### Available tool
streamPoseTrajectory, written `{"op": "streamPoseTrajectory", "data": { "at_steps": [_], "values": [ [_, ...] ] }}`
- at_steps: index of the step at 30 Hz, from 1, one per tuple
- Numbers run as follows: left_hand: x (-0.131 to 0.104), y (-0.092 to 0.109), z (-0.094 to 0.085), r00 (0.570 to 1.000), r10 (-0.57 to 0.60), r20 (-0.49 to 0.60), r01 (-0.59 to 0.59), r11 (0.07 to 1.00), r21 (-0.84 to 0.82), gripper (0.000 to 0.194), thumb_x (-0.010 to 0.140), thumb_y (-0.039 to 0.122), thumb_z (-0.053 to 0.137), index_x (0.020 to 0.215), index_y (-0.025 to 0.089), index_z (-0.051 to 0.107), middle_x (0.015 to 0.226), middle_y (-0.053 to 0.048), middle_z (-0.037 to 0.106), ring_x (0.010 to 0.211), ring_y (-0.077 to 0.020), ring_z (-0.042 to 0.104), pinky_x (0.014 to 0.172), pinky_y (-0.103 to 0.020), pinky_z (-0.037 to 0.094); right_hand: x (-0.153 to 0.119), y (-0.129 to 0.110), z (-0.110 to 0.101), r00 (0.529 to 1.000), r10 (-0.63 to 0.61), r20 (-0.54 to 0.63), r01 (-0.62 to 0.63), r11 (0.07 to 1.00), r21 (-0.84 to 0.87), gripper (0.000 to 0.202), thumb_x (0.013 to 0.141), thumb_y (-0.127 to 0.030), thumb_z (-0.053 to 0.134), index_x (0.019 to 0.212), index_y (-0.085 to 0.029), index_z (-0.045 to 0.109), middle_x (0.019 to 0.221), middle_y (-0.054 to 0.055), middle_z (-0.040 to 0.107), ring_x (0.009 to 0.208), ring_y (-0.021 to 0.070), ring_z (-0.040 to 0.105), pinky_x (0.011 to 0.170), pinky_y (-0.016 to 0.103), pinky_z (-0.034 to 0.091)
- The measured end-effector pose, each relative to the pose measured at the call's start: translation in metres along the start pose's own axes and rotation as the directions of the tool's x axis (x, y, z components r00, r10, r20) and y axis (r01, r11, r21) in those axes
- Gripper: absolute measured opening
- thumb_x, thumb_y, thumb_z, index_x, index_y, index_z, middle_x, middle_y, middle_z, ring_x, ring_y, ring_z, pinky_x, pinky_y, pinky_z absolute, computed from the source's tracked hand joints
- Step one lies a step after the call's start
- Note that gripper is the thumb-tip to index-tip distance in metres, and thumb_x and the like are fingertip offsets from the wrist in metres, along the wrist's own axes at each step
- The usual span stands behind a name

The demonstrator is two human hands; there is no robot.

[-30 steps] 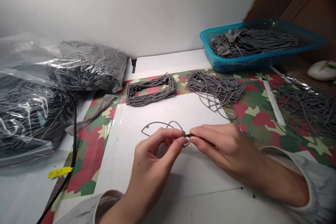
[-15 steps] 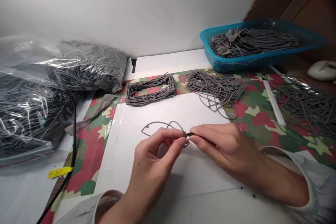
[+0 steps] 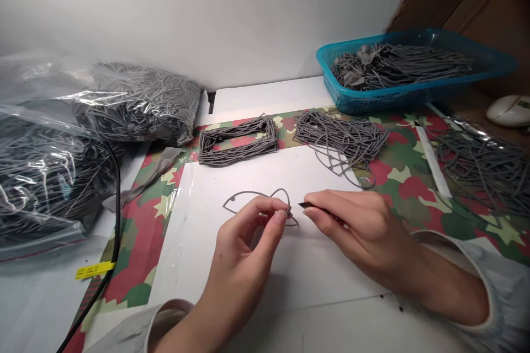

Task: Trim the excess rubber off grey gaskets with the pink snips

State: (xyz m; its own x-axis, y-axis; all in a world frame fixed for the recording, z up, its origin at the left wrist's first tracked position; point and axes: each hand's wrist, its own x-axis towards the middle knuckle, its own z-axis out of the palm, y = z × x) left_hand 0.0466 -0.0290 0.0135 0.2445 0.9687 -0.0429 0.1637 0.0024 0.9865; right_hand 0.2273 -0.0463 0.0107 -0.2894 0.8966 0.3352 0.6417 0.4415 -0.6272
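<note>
My left hand (image 3: 246, 251) pinches a thin grey rubber-like loop (image 3: 244, 192) between thumb and forefinger, over a white sheet. The loop bends and crosses itself, with a small knob near its left corner; fingers hide part of it. To its right, my right hand (image 3: 364, 226) is closed on a small dark pointed tool (image 3: 305, 205). Its tip points left and stands slightly apart from the loop. Most of the tool is inside the hand, so its exact kind cannot be made out.
Behind lie a rectangular stack of grey loops (image 3: 238, 159) and a loose pile (image 3: 343, 138). A blue basket (image 3: 372, 100) of grey strands stands back right, more loops (image 3: 484, 171) at right. Filled plastic bags (image 3: 144, 105) and a black cable (image 3: 118, 204) are left; a mouse (image 3: 509, 111) sits far right.
My right hand has drawn the dark tool slightly right, away from the loop. My left hand has shifted a little left, and the loop's right end now shows more.
</note>
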Motion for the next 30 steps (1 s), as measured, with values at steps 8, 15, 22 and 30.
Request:
{"op": "streamPoseTrajectory", "data": {
  "at_steps": [8,15,22,30],
  "values": [
    [0.0005,-0.0021,-0.0020,0.996,-0.033,0.077,0.041,0.994,-0.099,0.012,0.091,0.029,0.058,0.082,0.024,0.063,0.075,0.004,0.057,0.070,-0.0079,0.052,0.063,-0.012,0.044,0.0018,-0.0007,-0.0009,0.997,-0.066,-0.050,0.063,0.996,-0.062,0.026,0.100,-0.025,0.041,0.084,-0.018,0.061,0.065,-0.001,0.059,0.056,0.0104,0.050,0.054,0.024,0.036],
    [-0.0016,-0.0031,-0.0032,0.988,-0.041,0.148,0.056,0.993,-0.102,0.018,0.095,0.035,0.052,0.082,0.023,0.058,0.076,0.003,0.050,0.072,-0.0096,0.047,0.064,-0.015,0.041,0.0012,-0.0003,-0.0001,0.989,-0.130,-0.072,0.123,0.988,-0.096,0.024,0.100,-0.025,0.042,0.087,-0.016,0.060,0.065,0.000,0.058,0.057,0.0116,0.052,0.056,0.025,0.037],
    [-0.0009,-0.0036,-0.0041,0.984,-0.014,0.179,0.030,0.996,-0.084,0.022,0.097,0.035,0.049,0.080,0.022,0.056,0.076,0.003,0.050,0.072,-0.0091,0.046,0.065,-0.014,0.040,0.0002,0.0011,-0.0001,0.975,-0.200,-0.094,0.188,0.974,-0.128,0.022,0.099,-0.024,0.044,0.093,-0.014,0.062,0.066,0.003,0.061,0.058,0.0134,0.054,0.057,0.026,0.041],
    [-0.0010,-0.0040,-0.0052,0.977,-0.025,0.210,0.046,0.994,-0.096,0.024,0.096,0.040,0.050,0.080,0.022,0.055,0.072,0.005,0.047,0.068,-0.0089,0.042,0.061,-0.015,0.037,0.0018,-0.0007,-0.0007,0.982,-0.160,-0.099,0.150,0.983,-0.103,0.021,0.100,-0.033,0.045,0.093,-0.016,0.056,0.063,-0.003,0.051,0.053,0.0098,0.044,0.052,0.023,0.035]
  ]
}}
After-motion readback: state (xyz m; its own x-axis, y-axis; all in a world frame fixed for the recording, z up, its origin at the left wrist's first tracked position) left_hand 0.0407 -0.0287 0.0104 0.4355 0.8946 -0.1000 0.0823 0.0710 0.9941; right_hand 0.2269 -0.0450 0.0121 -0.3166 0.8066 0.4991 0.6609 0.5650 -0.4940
